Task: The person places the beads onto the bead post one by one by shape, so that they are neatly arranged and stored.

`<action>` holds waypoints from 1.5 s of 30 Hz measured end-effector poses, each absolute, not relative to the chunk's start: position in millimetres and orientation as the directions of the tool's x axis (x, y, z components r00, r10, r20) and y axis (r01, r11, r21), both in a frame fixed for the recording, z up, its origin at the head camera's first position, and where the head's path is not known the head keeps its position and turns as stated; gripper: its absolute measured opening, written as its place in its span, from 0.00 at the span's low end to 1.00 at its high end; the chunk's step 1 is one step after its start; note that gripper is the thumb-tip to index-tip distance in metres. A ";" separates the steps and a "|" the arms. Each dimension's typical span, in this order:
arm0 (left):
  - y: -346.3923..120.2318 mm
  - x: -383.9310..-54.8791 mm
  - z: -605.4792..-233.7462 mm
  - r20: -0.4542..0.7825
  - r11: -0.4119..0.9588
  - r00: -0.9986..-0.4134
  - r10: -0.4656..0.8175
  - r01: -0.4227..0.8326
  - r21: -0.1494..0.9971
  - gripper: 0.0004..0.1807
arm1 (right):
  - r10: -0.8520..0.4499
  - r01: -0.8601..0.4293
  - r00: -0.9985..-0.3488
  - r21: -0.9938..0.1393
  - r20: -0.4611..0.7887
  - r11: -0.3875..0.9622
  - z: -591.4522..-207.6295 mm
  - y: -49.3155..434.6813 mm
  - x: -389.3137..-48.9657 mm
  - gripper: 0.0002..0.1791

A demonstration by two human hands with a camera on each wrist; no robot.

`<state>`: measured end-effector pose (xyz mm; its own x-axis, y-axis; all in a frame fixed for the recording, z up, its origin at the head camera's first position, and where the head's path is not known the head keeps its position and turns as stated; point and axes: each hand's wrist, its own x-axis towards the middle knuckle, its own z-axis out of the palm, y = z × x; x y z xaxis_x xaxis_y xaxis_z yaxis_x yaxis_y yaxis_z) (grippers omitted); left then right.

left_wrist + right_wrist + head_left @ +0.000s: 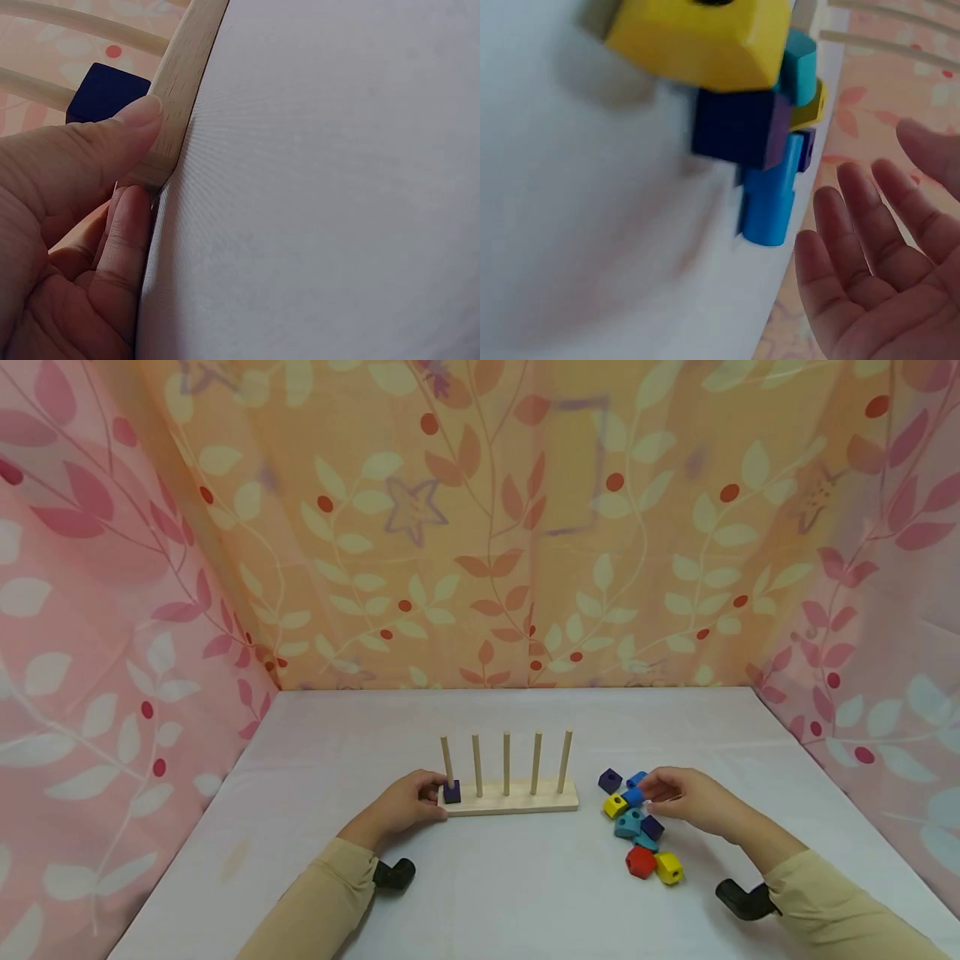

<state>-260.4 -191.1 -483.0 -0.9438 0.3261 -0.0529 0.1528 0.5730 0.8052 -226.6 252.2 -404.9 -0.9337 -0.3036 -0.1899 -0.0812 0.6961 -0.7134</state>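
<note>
My left hand grips the left end of a wooden peg base, its thumb on the front edge and its fingers round the end. Five upright pegs would be several in count; on the leftmost sits a dark purple cube. To the right, my right hand hovers beside a cluster of coloured blocks, fingers loosely spread and nothing in them. Nearest to it are a blue block and a dark purple cube. A yellow block looms close in the right wrist view.
The cluster also holds a teal block, a red block, a yellow block and another purple cube. A white cloth covers the table. Patterned curtains hang behind and at both sides.
</note>
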 end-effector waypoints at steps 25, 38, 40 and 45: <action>-190.4 -260.2 -483.0 -0.035 0.582 -0.941 0.337 0.179 0.793 0.30 | -0.279 -0.049 -0.919 -0.624 -0.277 0.780 -441.0 264.8 -220.3 0.17; -191.0 -260.2 -482.7 -0.050 0.579 -0.940 0.337 0.165 0.798 0.30 | -0.204 -0.006 -0.944 -0.605 -0.259 0.797 -438.3 267.1 -219.9 0.15; -191.0 -259.9 -482.4 -0.049 0.580 -0.940 0.339 0.168 0.797 0.30 | -0.203 -0.015 -0.949 -0.610 -0.241 0.792 -437.7 267.4 -220.1 0.15; -190.7 -258.9 -481.4 -0.053 0.583 -0.941 0.335 0.163 0.796 0.30 | -0.230 -0.051 -0.953 -0.645 -0.196 0.762 -428.6 266.9 -220.4 0.21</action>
<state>-258.9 -190.7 -481.4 -0.9407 0.3351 -0.0525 0.1631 0.5827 0.7962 -220.4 266.9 -428.6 -0.9532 -0.2299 -0.1963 -0.0509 0.7622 -0.6454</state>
